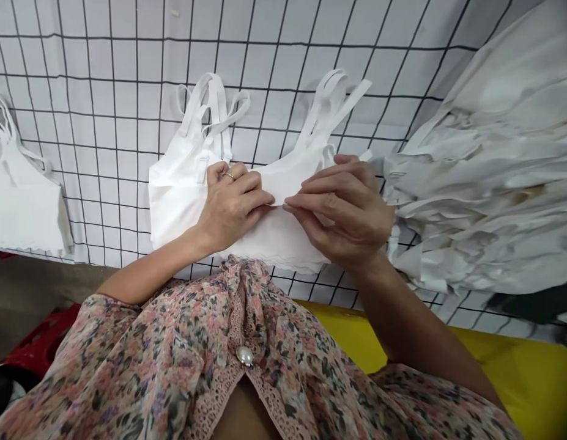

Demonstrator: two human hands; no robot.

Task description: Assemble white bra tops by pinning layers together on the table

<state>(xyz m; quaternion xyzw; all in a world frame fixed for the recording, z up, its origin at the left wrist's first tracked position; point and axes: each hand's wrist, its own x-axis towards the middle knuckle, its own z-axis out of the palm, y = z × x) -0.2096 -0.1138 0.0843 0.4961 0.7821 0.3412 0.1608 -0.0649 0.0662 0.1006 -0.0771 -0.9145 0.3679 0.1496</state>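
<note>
The person's two hands (232,205) (342,211) are close together, almost meeting over the middle of a white crop top (283,238) with double straps. The left hand, a ring (227,176) on one finger, curls over the fabric and holds it down against the surface. The right hand comes in from the other side, its thumb and first fingers pinching the top's upper edge right beside the left hand's fingertips. The crop top lies flat on a white tabletop (113,73) ruled with a black grid, directly in front of the person, with its hem nearest their body. Its thin straps (210,110) stretch away from the person in loose loops, above the hands.

Further left on the same tabletop, well apart from the hands, lies a second white top (24,208), its straps also pointing away from the person. To the right, just beyond the right hand, rises a loose heap of white tops (489,171), crumpled and overlapping, with straps hanging off it.

The person wears a floral blouse (140,360) with lace trim (237,318) down the front and a pearly button (244,356). A yellow sheet (531,379) shows below the right forearm, and a red plastic stool (40,342) sits on the floor at the lower left.
</note>
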